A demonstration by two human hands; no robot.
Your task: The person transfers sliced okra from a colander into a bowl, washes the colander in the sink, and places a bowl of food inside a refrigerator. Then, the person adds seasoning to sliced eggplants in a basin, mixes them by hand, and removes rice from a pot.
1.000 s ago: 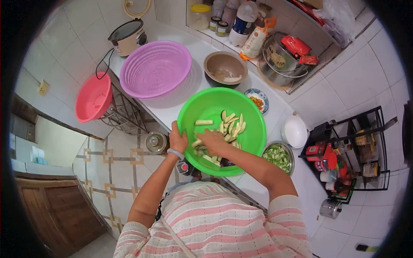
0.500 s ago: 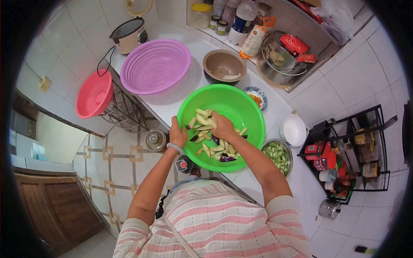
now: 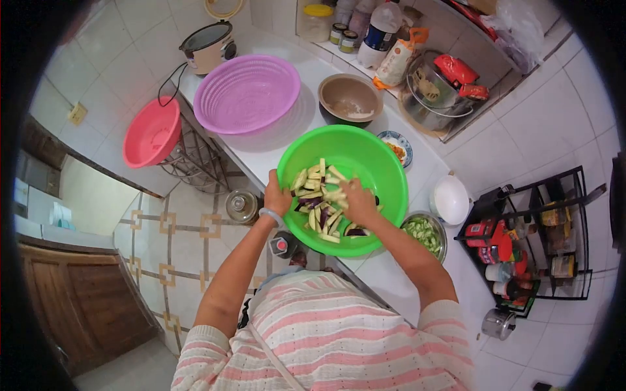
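A large green basin [image 3: 385, 176] stands at the counter's edge, tilted slightly toward me, with cut eggplant strips [image 3: 317, 203] in it, pale with dark purple skin. My left hand [image 3: 277, 195] is closed around the basin's left rim. Inside the basin, my right hand [image 3: 358, 203] touches the strips at the right side of the pile. Its fingers are smeared by motion, and I cannot make out whether they grip any pieces. A metal bowl of chopped green vegetable [image 3: 424, 234] sits just right of the basin, partly behind my right forearm.
On the counter are a purple colander [image 3: 248, 94], a brown pot [image 3: 351, 99], a small patterned plate [image 3: 398, 146], a white bowl [image 3: 451, 200] and a rice cooker [image 3: 207, 49]. A spice rack [image 3: 521, 234] stands right. A red basin [image 3: 153, 133] rests on a stand at left.
My right hand has shifted right and down, off the middle of the pile. The eggplant strips lie rearranged. My left hand keeps its hold on the rim, while the whole view has shifted slightly.
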